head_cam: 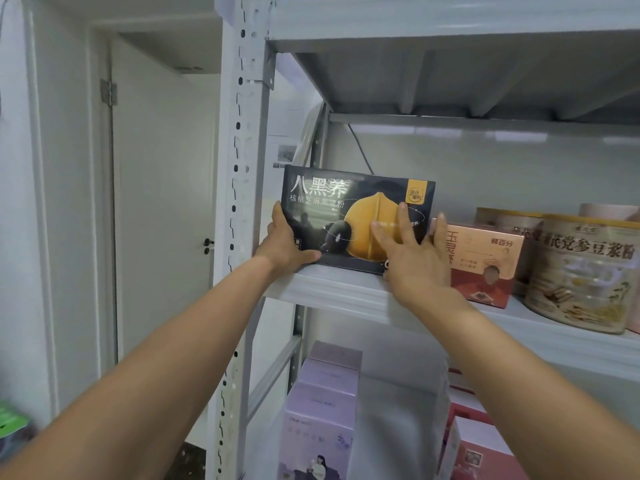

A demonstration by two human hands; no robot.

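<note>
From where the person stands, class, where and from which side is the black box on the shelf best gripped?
Grip the black box by its two short side edges, coming from the front, one hand per end. It stands upright on the shelf, its broad face probably too wide for one hand. The left hand holds the left edge; the right edge sits close to the pink box.

Box [349, 209] stands on shelf [332, 289], left of carton [485, 265] and tin [581, 271]
</note>
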